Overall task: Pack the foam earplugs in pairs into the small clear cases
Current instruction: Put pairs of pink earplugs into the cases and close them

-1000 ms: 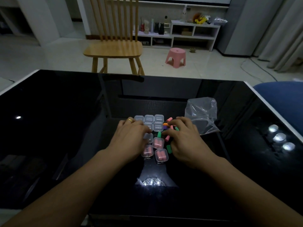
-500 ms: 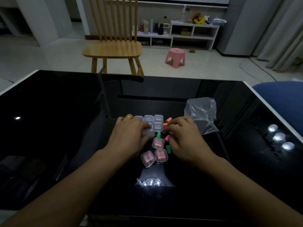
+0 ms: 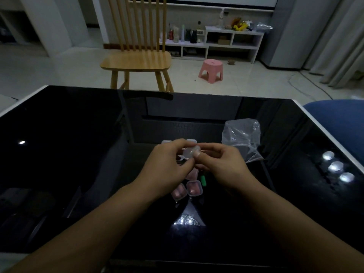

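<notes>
Both your hands, left (image 3: pixel 167 166) and right (image 3: pixel 222 164), pinch one clear case (image 3: pixel 190 152) above the tabletop (image 3: pixel 78 154); three filled cases (image 3: pixel 194 187) near, green plug (image 3: pixel 203 180) and empties left.

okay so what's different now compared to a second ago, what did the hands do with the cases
Both hands lifted off the table and came together: the left hand and right hand now hold one small clear case between their fingertips above the pile, where a second ago they rested among the cases and earplugs. The filled pink cases, the green earplug and the plastic bag stayed put.
</notes>
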